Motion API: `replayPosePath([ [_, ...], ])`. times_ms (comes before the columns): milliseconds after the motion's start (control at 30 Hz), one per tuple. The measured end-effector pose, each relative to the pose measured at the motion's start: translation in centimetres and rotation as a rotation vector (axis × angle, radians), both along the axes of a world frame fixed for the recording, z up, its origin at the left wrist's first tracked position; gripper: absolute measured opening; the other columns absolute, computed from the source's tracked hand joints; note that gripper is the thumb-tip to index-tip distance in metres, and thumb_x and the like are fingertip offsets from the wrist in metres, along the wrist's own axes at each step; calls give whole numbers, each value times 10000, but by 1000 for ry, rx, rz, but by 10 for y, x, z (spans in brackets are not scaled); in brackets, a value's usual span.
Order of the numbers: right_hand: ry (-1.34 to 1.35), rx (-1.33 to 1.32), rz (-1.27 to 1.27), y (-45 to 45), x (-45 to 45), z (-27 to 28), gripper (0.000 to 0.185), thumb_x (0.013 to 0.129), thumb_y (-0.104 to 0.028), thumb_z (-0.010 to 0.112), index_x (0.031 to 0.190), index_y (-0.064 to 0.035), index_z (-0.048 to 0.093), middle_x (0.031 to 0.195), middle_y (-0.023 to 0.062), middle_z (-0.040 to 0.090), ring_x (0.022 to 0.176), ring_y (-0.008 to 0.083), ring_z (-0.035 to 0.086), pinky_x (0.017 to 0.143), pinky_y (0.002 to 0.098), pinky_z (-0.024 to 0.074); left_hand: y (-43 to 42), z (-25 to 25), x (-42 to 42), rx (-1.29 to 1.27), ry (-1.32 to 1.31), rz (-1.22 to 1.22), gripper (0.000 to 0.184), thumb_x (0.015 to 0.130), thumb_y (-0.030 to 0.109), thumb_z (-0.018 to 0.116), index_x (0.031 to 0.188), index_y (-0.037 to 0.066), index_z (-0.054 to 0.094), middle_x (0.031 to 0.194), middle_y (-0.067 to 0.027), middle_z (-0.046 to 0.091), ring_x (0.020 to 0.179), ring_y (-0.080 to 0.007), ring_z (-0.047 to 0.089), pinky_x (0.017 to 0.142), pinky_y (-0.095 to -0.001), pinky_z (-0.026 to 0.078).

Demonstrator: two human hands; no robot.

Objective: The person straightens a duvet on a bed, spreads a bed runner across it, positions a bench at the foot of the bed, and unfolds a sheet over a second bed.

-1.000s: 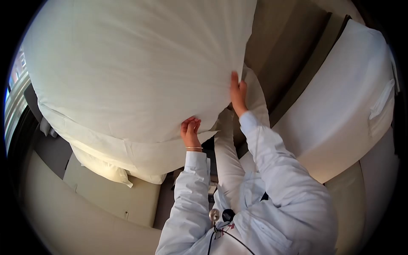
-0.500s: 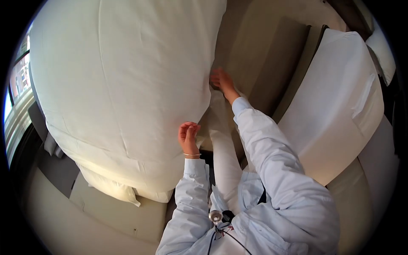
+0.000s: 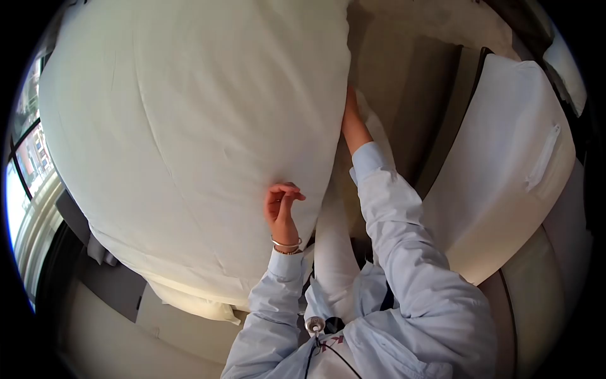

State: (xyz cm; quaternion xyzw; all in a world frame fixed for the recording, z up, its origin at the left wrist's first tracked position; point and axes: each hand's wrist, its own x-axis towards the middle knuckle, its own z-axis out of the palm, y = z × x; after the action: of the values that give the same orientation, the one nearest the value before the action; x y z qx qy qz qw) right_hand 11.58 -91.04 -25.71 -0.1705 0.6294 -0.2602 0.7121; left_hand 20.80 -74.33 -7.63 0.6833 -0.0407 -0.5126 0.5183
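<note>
The right hand [image 3: 352, 108] is partly hidden behind the white sheet [image 3: 214, 120], whose far end is cut off.

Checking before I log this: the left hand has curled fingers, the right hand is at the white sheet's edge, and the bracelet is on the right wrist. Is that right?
Not quite: the bracelet is on the left wrist, as the head view shows. The left hand does have curled fingers, and the right hand is at the white sheet's edge.

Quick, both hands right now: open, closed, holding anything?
Left hand: half open, fingers loosely curled, nothing visibly held.
Right hand: cannot be told; fingers hidden by the bedding.
</note>
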Motion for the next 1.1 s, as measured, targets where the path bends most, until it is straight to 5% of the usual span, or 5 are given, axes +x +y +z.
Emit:
replayPosePath([
  [467, 352, -54, 240, -16, -82, -56, 468, 856, -393, 436, 1054, 21, 524, 994, 29, 565, 903, 149, 503, 813, 276, 384, -158, 2, -19, -136, 156, 371, 57, 808, 20, 438, 834, 54, 477, 835, -71, 499, 689, -150, 488, 675, -283, 415],
  [600, -836, 296, -315, -100, -36, -94, 644, 842, -522, 344, 1227, -6, 352, 1207, 72, 424, 1067, 191, 400, 903, 295, 310, -161, 3, -19, -60, 138, 353, 49, 813, 41, 456, 840, 71, 483, 853, -61, 499, 712, -140, 485, 676, -280, 416],
  [800, 452, -272, -456, -252, -46, 49, 477, 838, -419, 469, 1056, 5, 495, 1039, 97, 518, 943, 175, 455, 836, 265, 349, -177, 15, -18, 17, 88, 331, 48, 808, 34, 453, 837, 62, 479, 848, -63, 501, 715, -144, 483, 681, -277, 420],
  [867, 471, -564, -595, -254, -83, 34, 519, 848, -459, 422, 694, 29, 506, 694, 85, 533, 628, 174, 482, 608, 324, 408, -187, 11, -16, 5, 60, 346, 49, 807, 31, 450, 837, 57, 478, 844, -64, 503, 716, -147, 483, 682, -278, 422],
  [1100, 105, 87, -304, -258, -114, -75, 446, 806, -396, 523, 1002, 5, 517, 957, 95, 560, 915, 194, 526, 792, 298, 427, -197, 37, 32, -147, -174, 372, 54, 819, 50, 451, 867, 69, 468, 870, -61, 503, 761, -160, 514, 724, -297, 438],
])
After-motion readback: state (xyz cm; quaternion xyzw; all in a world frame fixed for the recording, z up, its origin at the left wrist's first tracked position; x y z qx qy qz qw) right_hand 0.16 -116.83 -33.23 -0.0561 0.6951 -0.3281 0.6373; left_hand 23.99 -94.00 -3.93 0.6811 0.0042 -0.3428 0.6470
